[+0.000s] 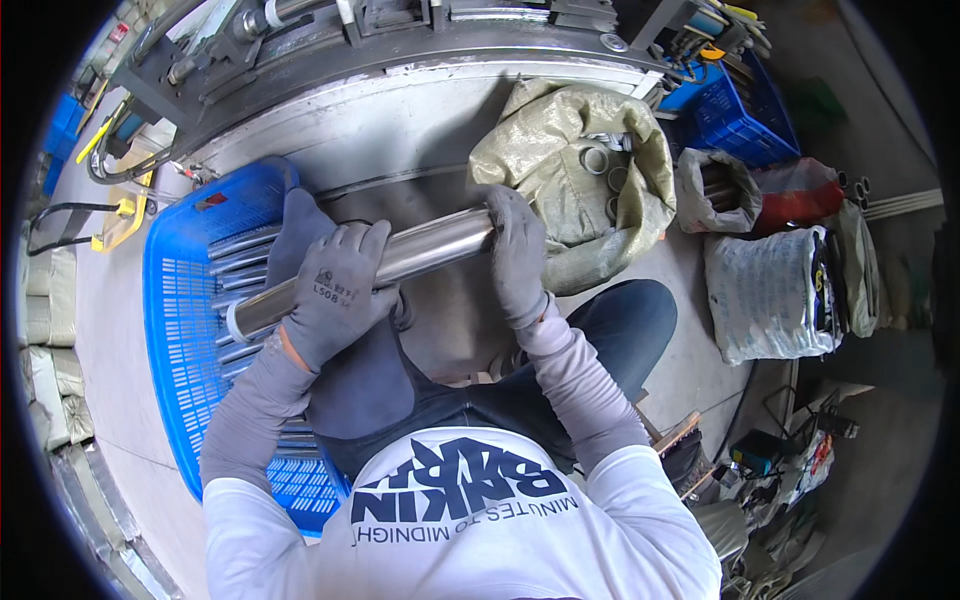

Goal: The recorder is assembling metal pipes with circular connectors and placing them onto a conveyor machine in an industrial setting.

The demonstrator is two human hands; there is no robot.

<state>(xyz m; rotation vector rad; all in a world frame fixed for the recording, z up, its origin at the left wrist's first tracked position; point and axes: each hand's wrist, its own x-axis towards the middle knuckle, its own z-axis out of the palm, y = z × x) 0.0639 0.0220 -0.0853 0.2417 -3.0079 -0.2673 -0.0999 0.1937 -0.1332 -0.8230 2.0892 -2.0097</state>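
Note:
A shiny metal tube (430, 246) lies slantwise across my lap, its right end higher in the view. My left hand (342, 288), in a grey glove, is wrapped round it left of the middle. At the right end my right hand (517, 250), also gloved, closes on the tube and covers that end. A pale ring (234, 322) shows at the tube's left end. Beside my left arm stands a blue plastic basket (165, 300) with several similar metal tubes (243, 243) in it. A dark grey cloth or pad (365, 390) covers my left thigh.
An open woven sack (500, 140) with several metal rings (594, 160) stands ahead of my right hand. Beyond runs a machine bench (400, 62). On the right are a white sack (760, 295), a smaller open bag (690, 180) and a blue crate (725, 120).

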